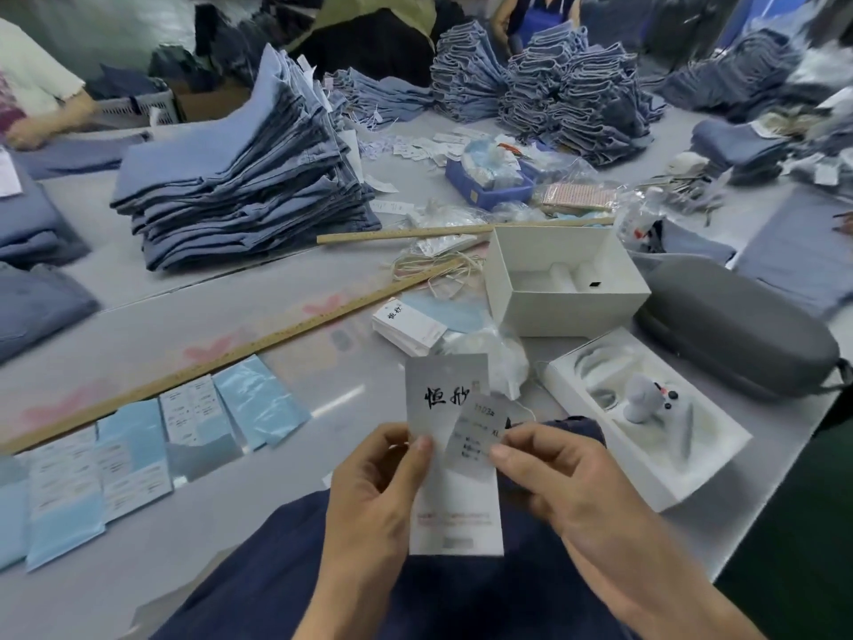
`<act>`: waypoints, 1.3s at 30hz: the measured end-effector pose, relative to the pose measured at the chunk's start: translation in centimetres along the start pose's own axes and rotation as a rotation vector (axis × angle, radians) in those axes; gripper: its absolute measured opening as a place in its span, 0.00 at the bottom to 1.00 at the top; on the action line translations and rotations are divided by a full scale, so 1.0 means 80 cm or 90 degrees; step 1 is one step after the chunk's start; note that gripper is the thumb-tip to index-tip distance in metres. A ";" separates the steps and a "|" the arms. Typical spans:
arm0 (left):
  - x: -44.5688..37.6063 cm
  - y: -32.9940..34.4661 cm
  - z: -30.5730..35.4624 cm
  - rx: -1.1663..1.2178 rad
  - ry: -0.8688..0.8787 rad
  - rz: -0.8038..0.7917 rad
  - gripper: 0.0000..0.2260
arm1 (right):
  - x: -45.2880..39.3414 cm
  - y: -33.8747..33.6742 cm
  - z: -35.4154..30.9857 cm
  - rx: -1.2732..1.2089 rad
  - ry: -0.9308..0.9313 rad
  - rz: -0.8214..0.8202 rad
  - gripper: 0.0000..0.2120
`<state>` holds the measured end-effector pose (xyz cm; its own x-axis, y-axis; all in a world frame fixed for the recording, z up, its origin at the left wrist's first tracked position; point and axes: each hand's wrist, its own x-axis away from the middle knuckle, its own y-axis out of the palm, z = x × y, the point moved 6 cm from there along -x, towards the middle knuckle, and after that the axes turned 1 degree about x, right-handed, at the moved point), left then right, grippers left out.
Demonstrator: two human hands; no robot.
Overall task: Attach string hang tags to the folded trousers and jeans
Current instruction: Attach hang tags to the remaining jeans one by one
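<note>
Far left of the fingers, blue and white packets (pixel 129 459) lie in a row on the grey surface (pixel 194 538), with a long wooden ruler (pixel 231 358) running diagonally just beyond them. Further back on that side stands a tall stack of folded jeans (pixel 240 187).

The left hand (pixel 369 496) comes up from the lower edge, forearm angled up and slightly right, palm turned inward. Its fingers (pixel 392 450) are curled and its thumb lies flat along the left edge of a large white hang tag (pixel 454 496), pinching it upright. The tag bears black brush characters near its top.

Directly under both hands lie dark navy folded trousers (pixel 258 575), spreading toward the near edge of the surface.

The right hand (pixel 558 482) reaches in from the lower right, forearm slanting up and left. Its thumb and forefinger are closed together on the lower right corner of a small printed size tag (pixel 475 436), which overlaps the front of the large tag; the other fingers are loosely curled beneath.

Just beyond the fingers sit a pile of white tags (pixel 408 327) and a tangle of pale strings (pixel 443 267). To the right of the fingers are an open white box (pixel 567 311), a white tray (pixel 646 455) holding a small grey object, and a grey zip case (pixel 738 334).
</note>
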<state>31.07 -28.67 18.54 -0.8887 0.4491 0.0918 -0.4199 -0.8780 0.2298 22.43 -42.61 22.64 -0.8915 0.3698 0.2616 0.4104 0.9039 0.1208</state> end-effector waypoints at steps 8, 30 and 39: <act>0.021 0.017 0.010 -0.020 0.053 -0.039 0.05 | 0.022 -0.012 -0.003 0.310 -0.032 0.018 0.08; 0.044 0.017 0.012 -0.012 0.050 0.011 0.03 | 0.042 0.012 0.022 0.234 -0.154 0.126 0.06; 0.033 0.013 -0.004 -0.127 -0.044 -0.154 0.07 | 0.063 0.013 0.053 0.183 -0.046 -0.018 0.21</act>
<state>28.19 -28.47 18.69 -0.7469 0.6530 0.1255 -0.6514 -0.7564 0.0591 17.54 -38.88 20.03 -0.9176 0.3482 0.1918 0.3229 0.9343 -0.1510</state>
